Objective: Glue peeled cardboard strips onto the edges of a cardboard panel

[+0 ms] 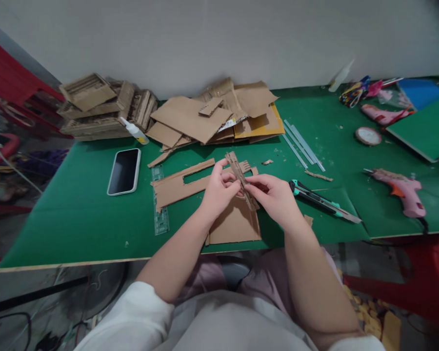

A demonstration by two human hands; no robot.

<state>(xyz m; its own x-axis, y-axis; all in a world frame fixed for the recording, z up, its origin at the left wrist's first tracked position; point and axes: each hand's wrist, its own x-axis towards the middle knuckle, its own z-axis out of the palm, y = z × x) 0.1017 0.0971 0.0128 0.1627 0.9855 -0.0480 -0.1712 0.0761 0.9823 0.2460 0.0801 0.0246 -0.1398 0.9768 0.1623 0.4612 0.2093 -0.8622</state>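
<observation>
Between my two hands is a narrow cardboard strip point(237, 168) with rough, torn-looking edges, held tilted above the table. My left hand point(222, 187) grips its left side with the fingers curled in. On the other side, my right hand point(272, 195) pinches the lower part between thumb and fingers. Under the hands lies a flat cardboard piece point(234, 225). To the left, a cardboard piece with a cut-out slot point(171, 192) overlaps a clear ruler point(161, 222). A green and black utility knife point(324, 202), blade out, rests right of my right hand.
Cardboard frames point(95, 117) are stacked at the back left, beside a glue bottle point(136, 132). Cardboard sheets point(190, 114) pile up behind my hands. A phone point(124, 171) lies left. Glue sticks point(302, 144), a tape roll point(368, 136) and a pink glue gun point(402, 190) lie right.
</observation>
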